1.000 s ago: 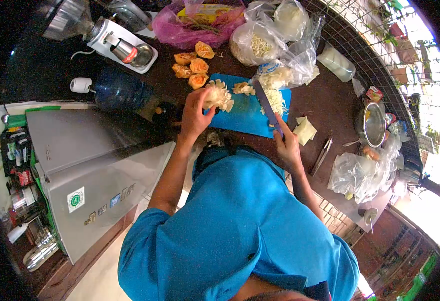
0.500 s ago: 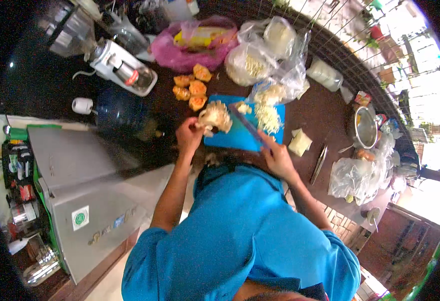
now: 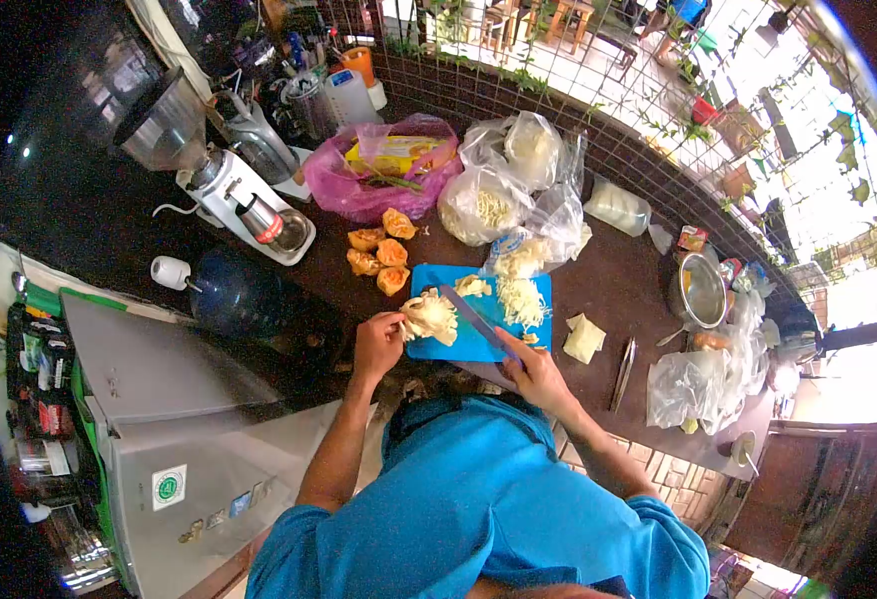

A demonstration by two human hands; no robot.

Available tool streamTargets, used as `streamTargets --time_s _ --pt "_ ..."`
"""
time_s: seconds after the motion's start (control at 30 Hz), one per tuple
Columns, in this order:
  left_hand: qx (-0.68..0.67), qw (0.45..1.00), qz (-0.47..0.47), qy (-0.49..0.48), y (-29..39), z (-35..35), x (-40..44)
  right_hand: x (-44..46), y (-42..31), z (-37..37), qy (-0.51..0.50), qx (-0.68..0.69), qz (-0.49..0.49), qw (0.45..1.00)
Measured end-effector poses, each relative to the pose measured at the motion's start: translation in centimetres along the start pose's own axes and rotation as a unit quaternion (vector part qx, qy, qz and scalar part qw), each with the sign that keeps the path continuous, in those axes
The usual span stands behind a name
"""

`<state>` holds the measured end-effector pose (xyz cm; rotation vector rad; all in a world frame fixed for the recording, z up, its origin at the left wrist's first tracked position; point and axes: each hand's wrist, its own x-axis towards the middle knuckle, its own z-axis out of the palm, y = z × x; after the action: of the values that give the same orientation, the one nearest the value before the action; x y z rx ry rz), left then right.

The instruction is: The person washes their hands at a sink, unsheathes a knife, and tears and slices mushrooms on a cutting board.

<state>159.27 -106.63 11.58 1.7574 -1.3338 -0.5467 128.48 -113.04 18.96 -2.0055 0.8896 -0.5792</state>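
Observation:
My left hand (image 3: 379,342) is closed on a pale, frilly oyster mushroom (image 3: 429,317), gripping it at its left end over the left part of a blue cutting board (image 3: 478,344). My right hand (image 3: 539,377) is wrapped around the handle of a knife (image 3: 474,315). The blade slants up and left across the board, its tip close to the mushroom. Beyond the blade lies a small pale piece (image 3: 472,286). Thin pale shreds (image 3: 523,302) are heaped on the board's right side.
Several orange-filled rolls (image 3: 391,252) lie behind the board. Further back are a pink plastic bag (image 3: 383,195) and clear bags (image 3: 488,205) of pale food. To the right are a folded pale wrapper (image 3: 584,338), tongs (image 3: 623,374) and a metal bowl (image 3: 703,290). A coffee grinder (image 3: 249,215) stands left.
The head view has tilted up, so the table sits lower in the picture. The mushroom has come nearer to me over the board. Both hands keep their grip.

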Motion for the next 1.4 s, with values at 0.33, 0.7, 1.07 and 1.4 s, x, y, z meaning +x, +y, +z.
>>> streamTargets --time_s 0.33,0.7,1.07,1.4 --pt "0.052 0.997 0.060 -0.018 -0.5 -0.9 0.6 0.2 -3.7 2.0 -0.053 0.028 0.135 0.989" --pt "-0.053 0.998 -0.016 0.018 -2.2 0.8 0.7 0.2 -5.0 5.9 0.030 0.044 0.125 0.991" --pt "0.037 0.999 0.020 -0.033 -4.2 0.6 1.7 -1.6 -2.5 6.3 0.060 0.087 0.165 0.981" --pt "0.133 0.990 0.043 -0.001 -1.2 -0.5 1.6 -2.3 0.6 3.8 0.044 0.073 0.135 0.987"
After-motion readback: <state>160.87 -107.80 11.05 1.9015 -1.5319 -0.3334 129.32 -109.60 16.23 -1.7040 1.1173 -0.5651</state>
